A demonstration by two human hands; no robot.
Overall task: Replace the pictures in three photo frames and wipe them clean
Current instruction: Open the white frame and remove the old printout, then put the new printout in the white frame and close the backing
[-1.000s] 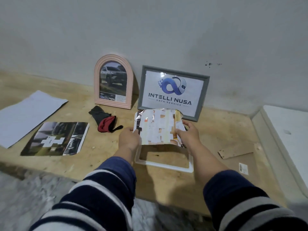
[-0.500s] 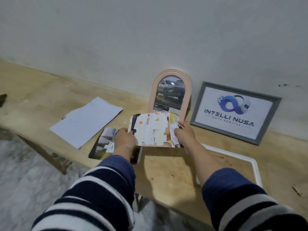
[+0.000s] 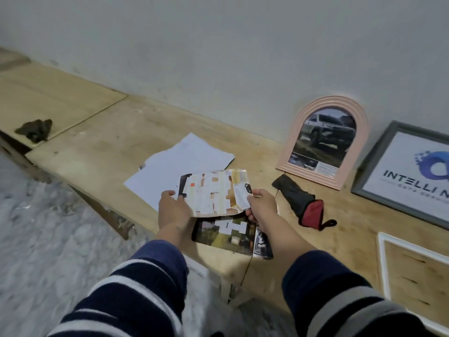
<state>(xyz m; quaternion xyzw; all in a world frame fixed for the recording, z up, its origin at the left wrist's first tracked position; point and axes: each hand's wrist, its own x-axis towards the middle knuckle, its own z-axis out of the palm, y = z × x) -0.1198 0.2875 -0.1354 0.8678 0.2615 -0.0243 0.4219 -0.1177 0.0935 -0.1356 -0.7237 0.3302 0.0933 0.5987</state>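
Both hands, left hand (image 3: 173, 210) and right hand (image 3: 261, 206), pinch a picture (image 3: 211, 193) by its edges; pink frame (image 3: 325, 142) and grey frame (image 3: 408, 171) look filled, the white frame (image 3: 382, 259) lies empty, wiping seemingly pending.

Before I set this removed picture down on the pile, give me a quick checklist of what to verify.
1. Grip on the glossy patchy picture: left hand and right hand each pinch an edge. Ok.
2. Landing spot: dark car photo lies on the wooden bench right under the held picture. Ok.
3. White paper sheet beside it lies flat. Ok.
4. Black and red cloth lies apart, right of the hands. Ok.
5. White rectangular frame shows bare board inside, no picture yet. Not ok.
6. Whether the frames have been wiped: cannot tell.
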